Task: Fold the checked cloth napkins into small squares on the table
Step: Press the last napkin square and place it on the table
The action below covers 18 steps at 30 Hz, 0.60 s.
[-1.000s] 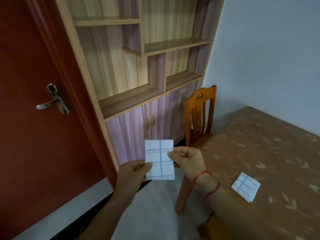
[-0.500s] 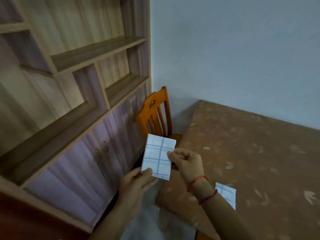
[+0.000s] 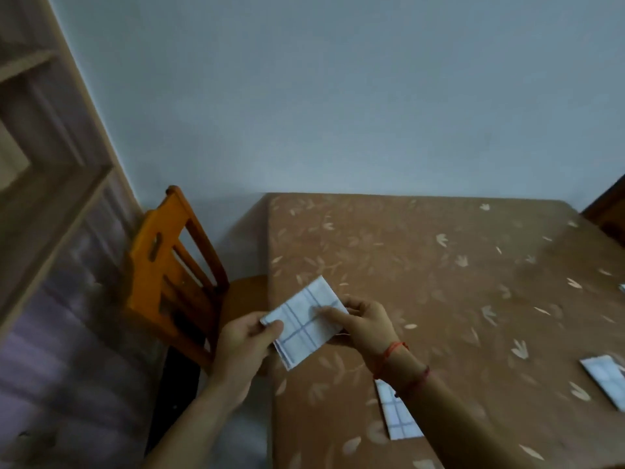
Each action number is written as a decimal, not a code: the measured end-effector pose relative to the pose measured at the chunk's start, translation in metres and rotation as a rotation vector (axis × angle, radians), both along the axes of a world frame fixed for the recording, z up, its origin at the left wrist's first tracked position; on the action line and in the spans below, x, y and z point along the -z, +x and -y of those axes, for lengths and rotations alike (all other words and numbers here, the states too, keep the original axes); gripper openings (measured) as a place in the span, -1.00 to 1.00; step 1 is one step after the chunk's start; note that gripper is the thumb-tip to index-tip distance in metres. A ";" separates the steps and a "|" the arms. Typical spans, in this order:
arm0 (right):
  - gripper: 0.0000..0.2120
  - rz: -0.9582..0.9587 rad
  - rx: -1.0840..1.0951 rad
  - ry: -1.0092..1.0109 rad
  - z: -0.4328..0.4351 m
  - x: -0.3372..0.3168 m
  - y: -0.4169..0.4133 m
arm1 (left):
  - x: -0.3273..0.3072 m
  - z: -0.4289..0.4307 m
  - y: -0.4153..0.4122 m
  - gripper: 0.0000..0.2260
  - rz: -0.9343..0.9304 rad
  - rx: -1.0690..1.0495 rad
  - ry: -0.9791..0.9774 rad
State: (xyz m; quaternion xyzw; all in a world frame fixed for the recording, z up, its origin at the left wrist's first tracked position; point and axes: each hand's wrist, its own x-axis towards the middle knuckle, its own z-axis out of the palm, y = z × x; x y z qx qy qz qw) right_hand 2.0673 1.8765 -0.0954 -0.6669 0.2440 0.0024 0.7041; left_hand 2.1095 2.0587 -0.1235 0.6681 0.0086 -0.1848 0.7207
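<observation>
A folded white napkin with blue checks (image 3: 302, 324) is held just above the left edge of the brown leaf-patterned table (image 3: 422, 265). My left hand (image 3: 245, 343) pinches its near-left corner, thumb on top. My right hand (image 3: 363, 328) grips its right side, thumb pressed across the top. A second folded checked napkin (image 3: 400, 419) lies on the table under my right forearm, partly hidden by it. A third folded napkin (image 3: 607, 379) lies at the right edge of the view.
An orange wooden chair (image 3: 169, 275) stands at the table's left side, its seat tucked against the edge. A wooden shelf cabinet (image 3: 44, 231) fills the left. A pale wall runs behind the table. A dark chair back (image 3: 608, 211) shows at far right.
The view swung right from the door and cabinet to the table. Both hands carried the napkin from upright in the air down to tilted flat over the table's left edge.
</observation>
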 end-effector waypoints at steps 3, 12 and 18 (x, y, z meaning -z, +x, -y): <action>-0.91 -0.048 -0.002 -0.133 0.014 0.000 0.015 | 0.003 0.007 0.041 -0.92 0.059 0.133 0.104; -0.94 -0.166 0.198 -0.217 0.057 0.022 0.033 | 0.033 0.071 0.093 -0.90 -0.062 0.122 0.023; -0.94 -0.143 0.325 -0.131 0.090 0.047 0.058 | 0.051 0.099 0.106 -0.90 -0.242 0.101 0.022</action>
